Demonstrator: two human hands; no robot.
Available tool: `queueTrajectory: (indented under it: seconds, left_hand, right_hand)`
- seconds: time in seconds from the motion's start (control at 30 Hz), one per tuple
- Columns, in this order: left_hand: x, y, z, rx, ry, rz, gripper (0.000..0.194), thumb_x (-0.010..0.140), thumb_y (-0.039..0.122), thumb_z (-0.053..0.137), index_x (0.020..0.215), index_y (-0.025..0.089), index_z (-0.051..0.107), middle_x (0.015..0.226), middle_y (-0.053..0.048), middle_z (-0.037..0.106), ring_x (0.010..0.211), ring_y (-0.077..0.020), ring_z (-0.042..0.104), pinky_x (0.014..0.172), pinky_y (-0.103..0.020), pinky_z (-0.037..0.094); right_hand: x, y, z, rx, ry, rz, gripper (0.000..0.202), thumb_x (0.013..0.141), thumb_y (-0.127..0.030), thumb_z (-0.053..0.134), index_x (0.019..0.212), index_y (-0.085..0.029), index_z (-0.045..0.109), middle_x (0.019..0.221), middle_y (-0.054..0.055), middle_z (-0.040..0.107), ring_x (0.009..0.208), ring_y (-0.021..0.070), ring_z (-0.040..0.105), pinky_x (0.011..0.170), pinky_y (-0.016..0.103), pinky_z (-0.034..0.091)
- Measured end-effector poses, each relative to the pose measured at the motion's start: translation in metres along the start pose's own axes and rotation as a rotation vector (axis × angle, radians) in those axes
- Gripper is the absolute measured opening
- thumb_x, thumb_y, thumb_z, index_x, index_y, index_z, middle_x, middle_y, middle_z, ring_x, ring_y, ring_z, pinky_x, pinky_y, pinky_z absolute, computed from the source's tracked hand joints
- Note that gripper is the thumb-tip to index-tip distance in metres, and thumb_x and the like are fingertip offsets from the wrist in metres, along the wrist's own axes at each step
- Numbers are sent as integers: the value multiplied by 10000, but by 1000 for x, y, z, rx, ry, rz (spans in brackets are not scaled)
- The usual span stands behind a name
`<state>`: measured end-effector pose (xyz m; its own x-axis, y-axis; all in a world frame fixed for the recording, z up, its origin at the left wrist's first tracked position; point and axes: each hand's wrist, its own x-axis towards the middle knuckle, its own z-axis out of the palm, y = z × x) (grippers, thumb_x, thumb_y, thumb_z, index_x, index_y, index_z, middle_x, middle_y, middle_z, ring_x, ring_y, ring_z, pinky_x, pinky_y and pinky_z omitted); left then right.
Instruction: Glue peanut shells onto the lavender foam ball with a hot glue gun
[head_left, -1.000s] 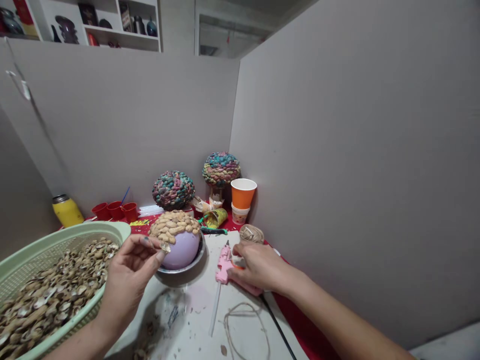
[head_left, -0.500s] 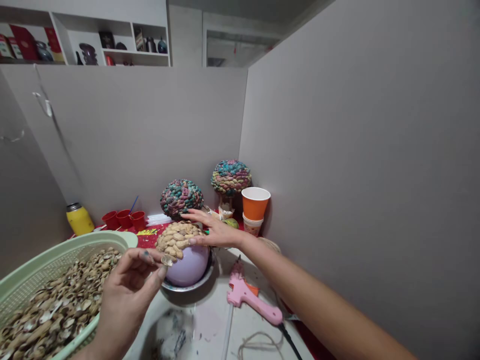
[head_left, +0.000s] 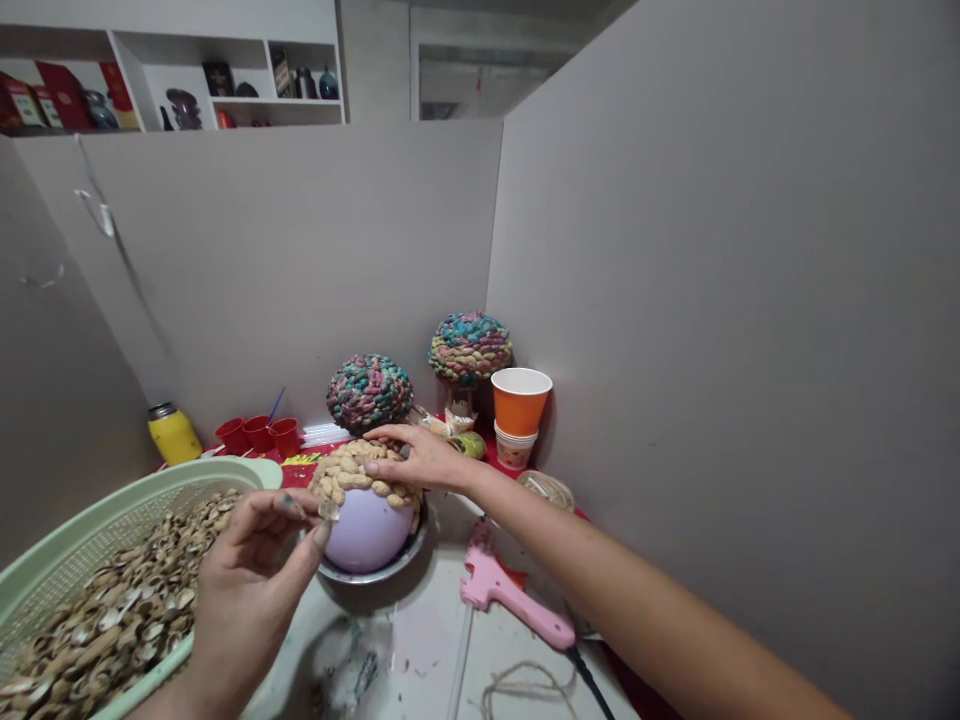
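My left hand [head_left: 259, 570] pinches a small peanut shell half [head_left: 328, 511] between thumb and fingertips, just left of a smooth purple ball [head_left: 367, 532] that looks like a balloon. Peanut shells [head_left: 351, 468] cover the top of the ball in rows; its lower front is bare. The ball sits in a shallow metal bowl [head_left: 375, 577]. From the right, my right hand [head_left: 420, 460] reaches over and grips the shell-covered top, thumb in front and fingers behind. Some fingertips are hidden. At lower left is a pale green basket [head_left: 247, 470] full of peanut shells [head_left: 127, 600].
A pink glue gun [head_left: 510, 592] lies on the table below my right forearm, with twine [head_left: 525, 685] nearby. Behind stand two coloured shell-covered domes [head_left: 370, 392], an orange paper cup [head_left: 520, 408], red cups [head_left: 259, 434] and a yellow bottle [head_left: 174, 437]. Grey partitions [head_left: 300, 240] enclose the table.
The ball has turned under my right hand, so its shell edge now runs more level across the front. My left hand still holds the shell half. The view has shifted slightly.
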<state>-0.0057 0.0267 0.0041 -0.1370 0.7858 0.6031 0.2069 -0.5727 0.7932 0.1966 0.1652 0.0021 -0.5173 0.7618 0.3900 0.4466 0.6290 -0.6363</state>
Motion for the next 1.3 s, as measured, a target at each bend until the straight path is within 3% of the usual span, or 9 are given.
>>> queueTrajectory:
  seconds: [0.17,0.33,0.4,0.67,1.3]
  left_hand:
    - [0,2,-9,312,-14,230,145,817,161,668,918,222,582,902,-2,674,839,-133,665,814,-221,539]
    - [2,-7,-8,709,-122,652,228,838,99,621,1042,170,549,933,-55,683,860,-179,663,828,-282,520]
    - [4,-12,-3,808,-142,747,241,847,75,601,1069,145,540,942,-81,686,880,-204,659,851,-313,516]
    - [14,-26,14,996,-229,782,155,891,81,529,1034,122,573,954,-135,695,884,-262,641,813,-378,525]
    - [12,-29,20,1123,-337,854,199,861,57,507,1016,104,624,986,-163,694,845,-280,615,775,-413,506]
  right_hand:
    - [1,-2,-2,15,14,28,533,749,-542,723,1186,-239,681,1103,54,715,1011,256,652,877,359,487]
    - [-1,4,1,25,15,61,495,771,-555,696,1150,-237,706,1071,58,722,982,253,660,860,358,485]
    - [-2,5,3,24,15,68,514,768,-578,688,1161,-247,702,1088,56,721,997,258,658,869,363,483]
    - [-5,7,7,30,17,60,541,777,-603,668,1199,-264,685,1140,45,718,1047,265,648,908,370,480]
    - [-8,5,8,24,3,38,562,787,-616,662,1243,-289,659,1225,29,689,1103,289,630,968,412,472]
